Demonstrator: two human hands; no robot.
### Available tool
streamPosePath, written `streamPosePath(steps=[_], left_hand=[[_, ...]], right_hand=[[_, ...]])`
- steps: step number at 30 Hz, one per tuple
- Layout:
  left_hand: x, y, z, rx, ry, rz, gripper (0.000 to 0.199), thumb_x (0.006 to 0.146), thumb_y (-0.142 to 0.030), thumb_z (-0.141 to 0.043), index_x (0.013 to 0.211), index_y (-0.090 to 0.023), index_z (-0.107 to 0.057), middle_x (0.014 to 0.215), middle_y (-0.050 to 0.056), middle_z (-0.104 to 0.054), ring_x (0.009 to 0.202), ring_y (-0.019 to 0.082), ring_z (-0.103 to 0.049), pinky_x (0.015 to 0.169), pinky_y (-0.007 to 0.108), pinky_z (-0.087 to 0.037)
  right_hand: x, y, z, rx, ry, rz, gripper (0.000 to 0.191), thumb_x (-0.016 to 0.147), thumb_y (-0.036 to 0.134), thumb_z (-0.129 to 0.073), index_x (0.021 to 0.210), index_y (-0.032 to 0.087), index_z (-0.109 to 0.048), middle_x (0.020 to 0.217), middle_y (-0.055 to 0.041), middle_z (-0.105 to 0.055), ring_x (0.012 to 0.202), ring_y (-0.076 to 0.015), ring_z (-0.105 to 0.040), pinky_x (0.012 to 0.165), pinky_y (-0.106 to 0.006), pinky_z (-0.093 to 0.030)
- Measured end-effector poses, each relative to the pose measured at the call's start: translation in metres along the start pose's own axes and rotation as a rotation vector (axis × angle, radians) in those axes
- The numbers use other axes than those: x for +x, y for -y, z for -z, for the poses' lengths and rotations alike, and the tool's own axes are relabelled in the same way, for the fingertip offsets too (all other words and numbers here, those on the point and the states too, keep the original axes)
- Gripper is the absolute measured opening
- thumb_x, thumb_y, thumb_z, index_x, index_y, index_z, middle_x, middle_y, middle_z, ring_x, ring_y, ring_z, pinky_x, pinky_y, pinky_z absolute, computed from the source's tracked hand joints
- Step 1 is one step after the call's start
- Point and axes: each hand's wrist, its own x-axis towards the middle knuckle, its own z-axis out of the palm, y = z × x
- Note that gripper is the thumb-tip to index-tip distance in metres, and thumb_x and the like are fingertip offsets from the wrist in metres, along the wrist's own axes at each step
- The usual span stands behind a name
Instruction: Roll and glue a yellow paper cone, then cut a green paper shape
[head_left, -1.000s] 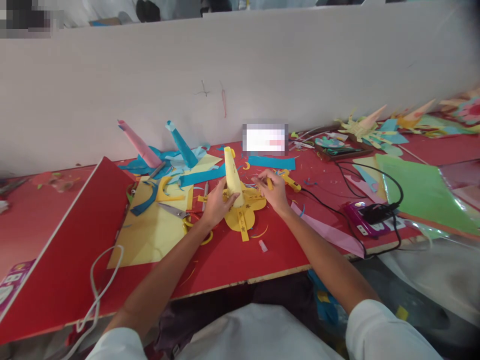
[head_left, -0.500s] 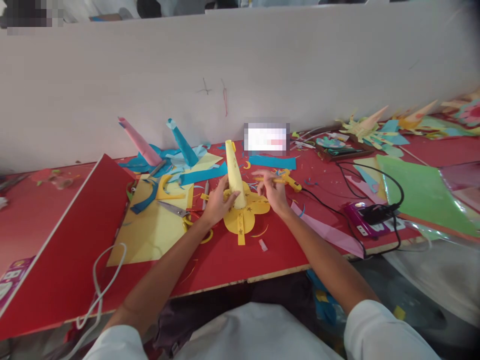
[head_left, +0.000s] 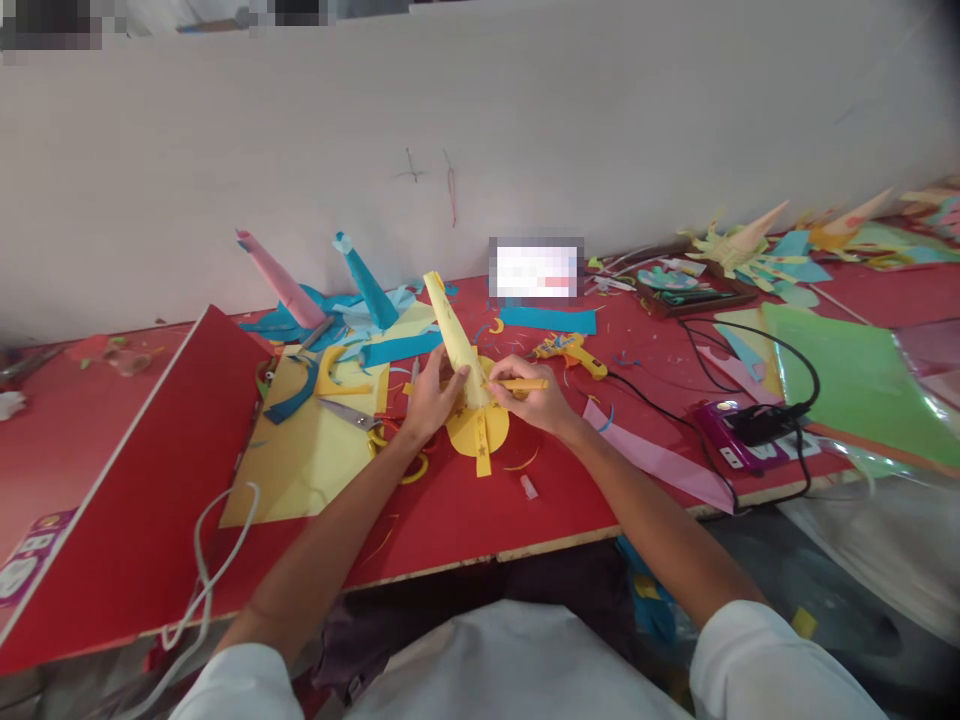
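Note:
My left hand (head_left: pixel 433 398) grips the lower part of a pale yellow paper cone (head_left: pixel 452 322), which leans to the left. Under the cone lies a yellow petal-shaped paper base (head_left: pixel 459 437) with dark stars and marks on its strips. Between the fingers of my right hand (head_left: pixel 541 400) is a yellow pen (head_left: pixel 526 384), its tip at the cone's lower right side. A yellow glue gun (head_left: pixel 574 352) rests just beyond my right hand. Beside my left wrist lie scissors (head_left: pixel 346 412) and a second pair with yellow handles (head_left: pixel 414 470).
Pink (head_left: pixel 289 290) and blue paper cones (head_left: pixel 367 285) stand at the back left. A red board (head_left: pixel 150 480) slants along the left. On the right, the glue gun's cord reaches a purple power box (head_left: pixel 739 435). A lit screen (head_left: pixel 536 271) leans near the wall.
My right hand has moved left and turned the pen so its tip meets the cone. The cone's top has tilted to the left in my left hand.

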Motion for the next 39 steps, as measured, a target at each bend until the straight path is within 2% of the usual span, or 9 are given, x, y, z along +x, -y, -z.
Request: streamPosePath(steps=[10, 18, 23, 32, 39], left_hand=[[-0.001, -0.004, 0.000, 0.009, 0.025, 0.001, 0.055, 0.099, -0.051, -0.066, 0.145, -0.022, -0.055, 0.129, 0.014, -0.076, 0.121, 0.033, -0.072, 0.113, 0.052, -0.049], [0.000, -0.001, 0.000, 0.041, 0.020, -0.025, 0.055, 0.099, -0.052, -0.065, 0.146, -0.024, -0.055, 0.127, 0.012, -0.077, 0.118, 0.032, -0.074, 0.112, 0.051, -0.052], [0.001, -0.001, -0.001, 0.008, 0.042, -0.034, 0.058, 0.098, -0.053, -0.066, 0.146, -0.023, -0.054, 0.130, 0.013, -0.076, 0.118, 0.031, -0.075, 0.103, 0.048, -0.058], [0.001, -0.001, -0.001, 0.007, 0.034, -0.034, 0.057, 0.098, -0.052, -0.066, 0.145, -0.022, -0.054, 0.135, 0.013, -0.074, 0.116, 0.028, -0.075, 0.099, 0.044, -0.060], [0.001, -0.003, -0.001, -0.002, 0.036, -0.036, 0.056, 0.098, -0.051, -0.066, 0.145, -0.021, -0.054, 0.138, 0.014, -0.073, 0.118, 0.029, -0.074, 0.101, 0.045, -0.060]], right_hand=[[0.002, 0.000, 0.002, -0.094, 0.096, 0.096, 0.006, 0.095, 0.025, -0.065, 0.090, 0.023, -0.063, 0.080, 0.0002, -0.069, 0.067, -0.0132, -0.059, 0.063, -0.026, -0.044], [0.003, -0.005, 0.003, -0.137, 0.132, 0.059, 0.010, 0.098, 0.032, -0.065, 0.093, 0.024, -0.063, 0.085, -0.0008, -0.071, 0.071, -0.0151, -0.062, 0.068, -0.028, -0.045], [0.002, -0.009, 0.002, -0.153, 0.143, 0.044, 0.012, 0.099, 0.035, -0.065, 0.094, 0.024, -0.062, 0.085, -0.0015, -0.071, 0.073, -0.0165, -0.063, 0.069, -0.029, -0.046], [0.003, -0.004, 0.004, -0.145, 0.099, 0.056, 0.007, 0.095, 0.027, -0.064, 0.091, 0.024, -0.059, 0.082, 0.0000, -0.067, 0.068, -0.0145, -0.058, 0.064, -0.028, -0.043], [0.001, -0.007, 0.003, -0.151, 0.138, 0.038, 0.008, 0.091, 0.022, -0.065, 0.086, 0.023, -0.058, 0.077, 0.0016, -0.065, 0.066, -0.0137, -0.057, 0.063, -0.027, -0.041]])
